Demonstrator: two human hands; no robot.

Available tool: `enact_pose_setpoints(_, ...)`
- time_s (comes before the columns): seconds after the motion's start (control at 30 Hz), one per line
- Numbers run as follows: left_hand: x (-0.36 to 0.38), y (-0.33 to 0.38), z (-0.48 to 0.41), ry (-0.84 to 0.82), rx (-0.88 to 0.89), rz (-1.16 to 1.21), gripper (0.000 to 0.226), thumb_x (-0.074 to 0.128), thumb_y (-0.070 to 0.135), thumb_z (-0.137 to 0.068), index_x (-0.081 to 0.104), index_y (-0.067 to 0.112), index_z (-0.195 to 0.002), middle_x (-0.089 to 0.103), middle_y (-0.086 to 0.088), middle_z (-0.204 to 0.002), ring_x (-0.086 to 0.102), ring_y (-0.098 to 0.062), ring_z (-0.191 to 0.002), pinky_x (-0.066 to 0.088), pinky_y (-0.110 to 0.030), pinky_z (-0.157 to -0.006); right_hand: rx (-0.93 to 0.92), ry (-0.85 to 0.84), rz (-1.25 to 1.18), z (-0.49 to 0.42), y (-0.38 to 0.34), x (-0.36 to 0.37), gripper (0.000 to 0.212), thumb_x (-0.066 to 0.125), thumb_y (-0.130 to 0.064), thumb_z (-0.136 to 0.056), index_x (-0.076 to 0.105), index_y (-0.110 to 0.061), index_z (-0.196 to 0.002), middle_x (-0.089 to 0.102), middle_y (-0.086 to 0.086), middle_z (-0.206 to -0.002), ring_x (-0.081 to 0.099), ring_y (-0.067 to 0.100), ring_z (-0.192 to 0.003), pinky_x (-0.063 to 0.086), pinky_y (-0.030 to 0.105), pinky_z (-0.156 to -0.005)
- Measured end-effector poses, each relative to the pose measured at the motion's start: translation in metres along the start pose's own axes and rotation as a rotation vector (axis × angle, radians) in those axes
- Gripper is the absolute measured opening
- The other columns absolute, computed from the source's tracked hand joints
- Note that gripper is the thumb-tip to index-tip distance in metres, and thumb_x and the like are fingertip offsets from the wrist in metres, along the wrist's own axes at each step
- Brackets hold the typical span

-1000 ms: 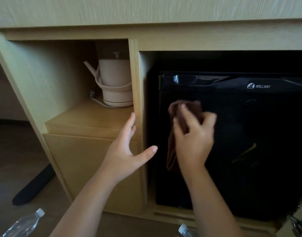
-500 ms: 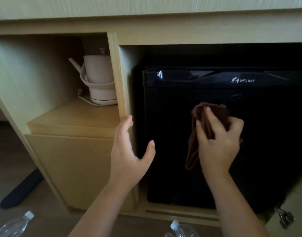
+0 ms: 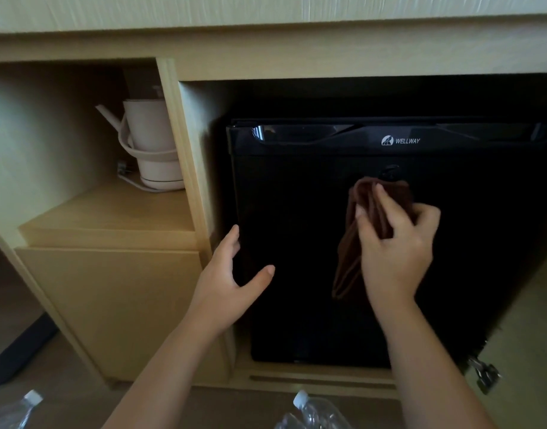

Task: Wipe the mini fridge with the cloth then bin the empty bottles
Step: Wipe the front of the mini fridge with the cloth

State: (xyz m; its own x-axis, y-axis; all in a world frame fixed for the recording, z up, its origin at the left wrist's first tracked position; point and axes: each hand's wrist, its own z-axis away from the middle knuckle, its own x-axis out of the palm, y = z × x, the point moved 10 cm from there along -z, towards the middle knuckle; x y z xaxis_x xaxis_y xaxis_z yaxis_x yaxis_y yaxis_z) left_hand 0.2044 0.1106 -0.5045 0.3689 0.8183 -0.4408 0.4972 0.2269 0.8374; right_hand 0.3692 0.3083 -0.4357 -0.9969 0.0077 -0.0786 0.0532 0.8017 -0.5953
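Head view: mini fridge [image 3: 297, 243] fills cabinet bay [image 3: 198, 134]; centre bottle [image 3: 312, 413] seemingly empty.

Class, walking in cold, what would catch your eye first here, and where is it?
The right hand holds a brown cloth against the black mini fridge door, right of centre. The left hand is open at the fridge's left edge. A pale kettle stands in the left cubby.
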Motion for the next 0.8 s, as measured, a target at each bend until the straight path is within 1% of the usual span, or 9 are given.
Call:
enact_pose_setpoints(0.07, 0.0, 0.001, 0.001, -0.01, 0.006, -0.016, 0.108, 0.053, 0.075, -0.053, 0.01, 0.034, -0.144, 0.024, 0.016, -0.149, 0.024, 0.003, -0.132, 0.024, -0.02, -0.098, -0.008, -0.02, 0.027, 0.005, -0.004, 0.005, 0.039, 0.064, -0.029, -0.079, 0.061, -0.025, -0.117, 0.046, 0.011, -0.104, 0.049, 0.014, -0.085, 0.039, 0.021, -0.08)
enact_pose_setpoints(0.17, 0.003, 0.01, 0.001, 0.003, 0.039, -0.057, 0.108, 0.052, 0.074, -0.055, 0.006, 0.035, -0.144, 0.018, 0.013, -0.151, 0.02, 0.002, -0.133, 0.023, -0.02, -0.098, -0.137, -0.206, 0.062, 0.052, -0.026, 0.036, 0.042, 0.073, -0.015, -0.073, 0.063, -0.02, -0.114, 0.052, 0.017, -0.099, 0.057, 0.03, -0.083, 0.05, 0.033, -0.072)
enact_pose_setpoints(0.27, 0.002, 0.021, 0.0, 0.063, 0.074, -0.073, 0.106, 0.054, 0.071, -0.059, 0.004, 0.034, -0.145, 0.014, 0.011, -0.153, 0.016, 0.003, -0.132, 0.02, -0.02, -0.1, -0.221, -0.394, 0.061, 0.088, -0.034, 0.059, 0.044, 0.075, -0.016, -0.073, 0.063, -0.019, -0.115, 0.055, 0.014, -0.099, 0.058, 0.026, -0.083, 0.056, 0.036, -0.062)
enact_pose_setpoints(0.33, 0.003, 0.029, -0.001, 0.082, 0.097, -0.072, 0.108, 0.054, 0.072, -0.058, 0.002, 0.034, -0.145, 0.01, 0.011, -0.153, 0.012, 0.003, -0.134, 0.018, -0.022, -0.103, -0.18, -0.36, -0.004, 0.078, -0.028, 0.052, 0.042, 0.074, -0.017, -0.074, 0.063, -0.022, -0.115, 0.051, 0.008, -0.1, 0.057, 0.02, -0.085, 0.055, 0.031, -0.069)
enact_pose_setpoints(0.43, 0.007, 0.036, -0.001, 0.075, 0.125, -0.101, 0.112, 0.051, 0.076, -0.055, 0.0, 0.032, -0.145, 0.003, 0.011, -0.154, 0.005, -0.002, -0.138, 0.016, -0.026, -0.107, 0.046, -0.096, -0.125, 0.031, 0.008, 0.01, 0.045, 0.072, -0.018, -0.077, 0.056, -0.03, -0.118, 0.041, 0.001, -0.098, 0.05, 0.011, -0.085, 0.039, 0.014, -0.083)
enact_pose_setpoints(0.5, 0.008, 0.039, -0.001, 0.077, 0.137, -0.141, 0.113, 0.05, 0.077, -0.055, -0.001, 0.032, -0.145, 0.001, 0.01, -0.155, 0.005, -0.004, -0.139, 0.016, -0.026, -0.105, 0.193, 0.064, -0.146, 0.003, 0.042, -0.022, 0.044, 0.07, -0.022, -0.078, 0.055, -0.028, -0.118, 0.037, 0.001, -0.1, 0.047, 0.007, -0.087, 0.033, 0.005, -0.086)
enact_pose_setpoints(0.57, 0.008, 0.04, -0.002, 0.084, 0.135, -0.147, 0.114, 0.05, 0.077, -0.054, -0.001, 0.032, -0.145, 0.001, 0.01, -0.155, 0.004, -0.005, -0.139, 0.017, -0.027, -0.104, 0.275, 0.133, -0.13, -0.009, 0.061, -0.042, 0.041, 0.069, -0.025, -0.079, 0.058, -0.023, -0.119, 0.037, -0.001, -0.102, 0.047, 0.005, -0.09, 0.029, -0.003, -0.083)
enact_pose_setpoints(0.7, 0.012, 0.039, -0.003, 0.076, 0.131, -0.157, 0.116, 0.051, 0.078, -0.052, -0.002, 0.032, -0.145, -0.004, 0.011, -0.155, -0.004, 0.0, -0.137, 0.014, -0.029, -0.106, 0.238, 0.067, -0.123, 0.008, 0.045, -0.022, 0.04, 0.069, -0.021, -0.079, 0.06, -0.022, -0.118, 0.037, 0.001, -0.103, 0.049, 0.008, -0.091, 0.033, 0.009, -0.088)
enact_pose_setpoints(0.8, 0.012, 0.036, -0.002, 0.075, 0.118, -0.149, 0.116, 0.053, 0.076, -0.053, -0.002, 0.031, -0.145, -0.004, 0.011, -0.154, -0.001, -0.001, -0.138, 0.014, -0.027, -0.106, 0.05, -0.09, -0.07, 0.035, 0.002, 0.015, 0.039, 0.07, -0.019, -0.078, 0.062, -0.022, -0.116, 0.043, 0.004, -0.099, 0.051, 0.013, -0.088, 0.039, 0.016, -0.083)
